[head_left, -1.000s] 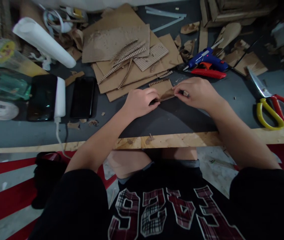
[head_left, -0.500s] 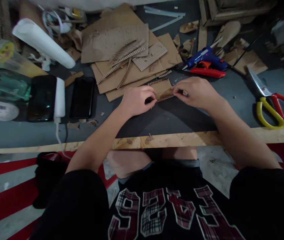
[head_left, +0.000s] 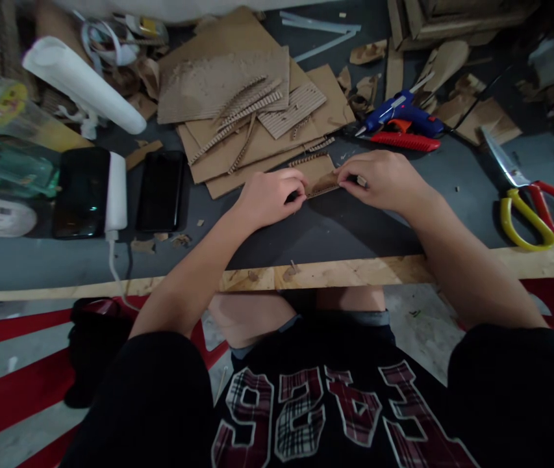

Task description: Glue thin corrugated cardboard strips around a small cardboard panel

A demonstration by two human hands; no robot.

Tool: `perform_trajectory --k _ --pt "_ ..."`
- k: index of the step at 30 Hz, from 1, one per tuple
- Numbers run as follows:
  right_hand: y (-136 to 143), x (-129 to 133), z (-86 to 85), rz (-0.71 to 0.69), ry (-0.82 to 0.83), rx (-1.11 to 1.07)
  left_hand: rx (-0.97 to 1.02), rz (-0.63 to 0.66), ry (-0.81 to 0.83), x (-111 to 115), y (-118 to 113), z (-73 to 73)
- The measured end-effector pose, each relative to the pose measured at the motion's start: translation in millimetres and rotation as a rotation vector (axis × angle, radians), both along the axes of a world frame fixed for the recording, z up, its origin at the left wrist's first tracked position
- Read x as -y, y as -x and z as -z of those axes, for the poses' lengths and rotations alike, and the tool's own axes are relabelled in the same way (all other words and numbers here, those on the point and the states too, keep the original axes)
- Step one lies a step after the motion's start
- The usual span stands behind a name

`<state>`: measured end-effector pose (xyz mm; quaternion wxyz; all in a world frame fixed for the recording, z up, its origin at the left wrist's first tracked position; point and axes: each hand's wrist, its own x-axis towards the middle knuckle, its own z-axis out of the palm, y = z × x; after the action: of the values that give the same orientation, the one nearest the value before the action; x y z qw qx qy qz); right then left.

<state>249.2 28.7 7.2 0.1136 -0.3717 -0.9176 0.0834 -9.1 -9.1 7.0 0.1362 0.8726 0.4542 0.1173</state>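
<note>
A small rectangular piece of cardboard (head_left: 319, 174) lies on the dark tabletop before me, with corrugated strips along its far and near edges. My left hand (head_left: 273, 197) pinches the near left end of it, thumb and fingers curled together. At the near right corner, my right hand (head_left: 378, 181) grips it between thumb and fingertips. The fingers cover both ends of the near strip. Just beyond lies a stack of cardboard sheets (head_left: 232, 146) with loose corrugated strips (head_left: 252, 107) on top.
To the right are a blue glue gun (head_left: 406, 114), a red-handled cutter (head_left: 406, 141) and scissors (head_left: 532, 201). Two black phones (head_left: 160, 192), a white power bank (head_left: 117, 192) and a bottle (head_left: 1, 213) stand left. Clear glue sticks (head_left: 323, 27) lie at the back. A wooden edge (head_left: 325, 272) borders the table.
Almost nothing differs. My left hand has eased very slightly along the cardboard's near edge, and both hands keep their grip.
</note>
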Motion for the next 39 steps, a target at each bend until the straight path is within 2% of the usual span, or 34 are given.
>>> perform_trajectory --k 9,16,21,26,39 --pt "-1.1 -1.6 2.7 -0.044 0.026 -0.067 0.034 -0.021 0.010 -1.9 0.5 3.6" --pt "-4.6 -2.9 5.3 -0.064 0.038 -0.114 0.099 -0.056 0.011 2.6 1.1 0.3" --pt "-7.7 -5.2 1.3 -0.080 0.065 -0.152 0.099 -0.051 0.002 2.9 1.8 1.6" --pt "-9.2 -6.5 -3.0 -0.057 0.022 -0.224 0.070 -0.034 -0.004 0.9 2.7 5.0" --pt "-9.0 -5.5 2.7 -0.082 0.040 -0.169 0.048 -0.013 -0.027 -3.1 6.5 8.2"
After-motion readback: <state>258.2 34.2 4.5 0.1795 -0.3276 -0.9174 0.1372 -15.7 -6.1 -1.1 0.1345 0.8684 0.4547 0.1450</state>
